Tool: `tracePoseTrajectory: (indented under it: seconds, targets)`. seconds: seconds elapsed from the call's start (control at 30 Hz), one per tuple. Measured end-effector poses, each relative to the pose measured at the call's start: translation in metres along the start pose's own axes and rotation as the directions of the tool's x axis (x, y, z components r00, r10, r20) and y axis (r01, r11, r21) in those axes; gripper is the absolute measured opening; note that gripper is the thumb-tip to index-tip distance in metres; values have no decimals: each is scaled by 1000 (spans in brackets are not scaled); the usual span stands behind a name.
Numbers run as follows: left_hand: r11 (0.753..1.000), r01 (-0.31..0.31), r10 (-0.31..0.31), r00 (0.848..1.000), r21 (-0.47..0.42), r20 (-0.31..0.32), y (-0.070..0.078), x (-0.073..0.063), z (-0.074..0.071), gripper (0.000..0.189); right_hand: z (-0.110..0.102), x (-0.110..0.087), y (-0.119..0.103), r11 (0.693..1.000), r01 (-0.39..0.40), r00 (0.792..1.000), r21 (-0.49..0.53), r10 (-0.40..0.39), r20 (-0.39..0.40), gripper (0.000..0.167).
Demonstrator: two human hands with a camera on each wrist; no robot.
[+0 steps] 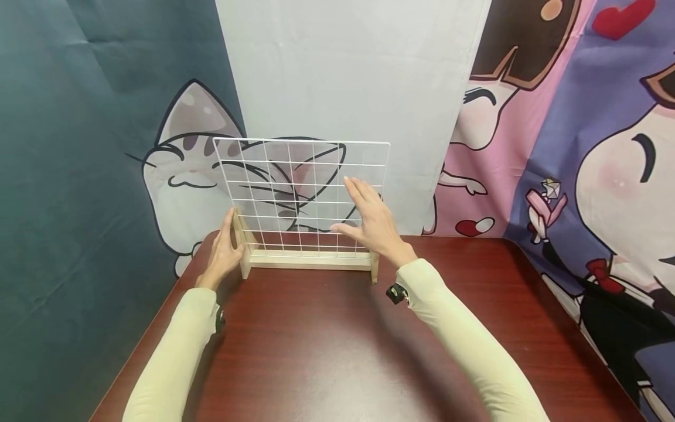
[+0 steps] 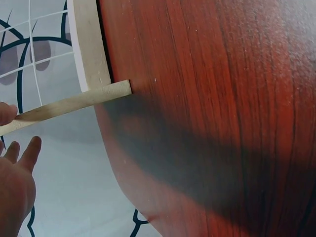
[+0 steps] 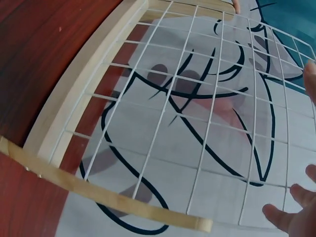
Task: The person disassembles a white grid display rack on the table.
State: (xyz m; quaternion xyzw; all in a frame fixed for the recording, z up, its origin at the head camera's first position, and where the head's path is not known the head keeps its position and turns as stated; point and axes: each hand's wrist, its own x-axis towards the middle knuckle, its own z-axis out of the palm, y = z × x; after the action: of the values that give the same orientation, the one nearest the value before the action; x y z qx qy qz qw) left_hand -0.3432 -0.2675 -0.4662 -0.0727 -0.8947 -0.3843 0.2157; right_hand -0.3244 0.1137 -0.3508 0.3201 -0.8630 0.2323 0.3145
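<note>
White wire grid: set upright toward the far edge of the table, left of centre. Lower edge along a pale wooden crossbar. At the crossbar ends: left support and right support, both of pale wood, both with feet on the dark red-brown tabletop.

Left hand: placed at the left support. Thumb toward the inner side, fingers extended along the outer side. In the left wrist view, thumb over the wood, two fingertips apart from it; contact area partly cut off by the picture edge. Cannot tell whether pinching or merely touching.

Right hand: raised in front of the right half of the grid, higher than the crossbar. Fingers straight, thumb spread well away from them. Cannot tell whether touching the wires.

Both forearms: covered by pale yellow sleeves. At the right wrist: small black device.

Background: printed backdrop. Behind the grid and to its left, grey-and-white cartoon cat, partly visible through the wires; at far right, large cartoon figure on purple.
</note>
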Motion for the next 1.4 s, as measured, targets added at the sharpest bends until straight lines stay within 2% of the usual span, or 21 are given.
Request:
tracePoseTrajectory:
  seconds: [0.2, 0.47, 0.73, 0.97, 1.27, 1.4]
  targets:
    - [1000, 4, -4, 1000, 21, -5, -2, 0, 2, 98, 11, 4, -5, 999, -23, 996, -26, 21, -86, 102]
    - [1000, 16, -16, 1000, 8, -14, -3, 0, 3, 99, 25, 10, -13, 998, 35, 983, -44, -42, -179, 101]
    - [999, 39, -39, 999, -21, -9, -4, 2, 5, 98, 38, 21, -9, 996, -14, 994, -91, 4, -106, 111]
    - [998, 57, -58, 998, -40, -11, 0, 4, 7, 97, 48, 31, -4, 997, -41, 992, -72, 32, -122, 119]
    - [996, 82, -82, 997, -18, -2, 2, 3, 7, 97, 49, 38, -2, 993, -110, 991, -33, 106, -87, 121]
    - [996, 84, -85, 996, -19, -11, 3, 4, 8, 97, 50, 43, -2, 991, -126, 989, -53, 121, -82, 121]
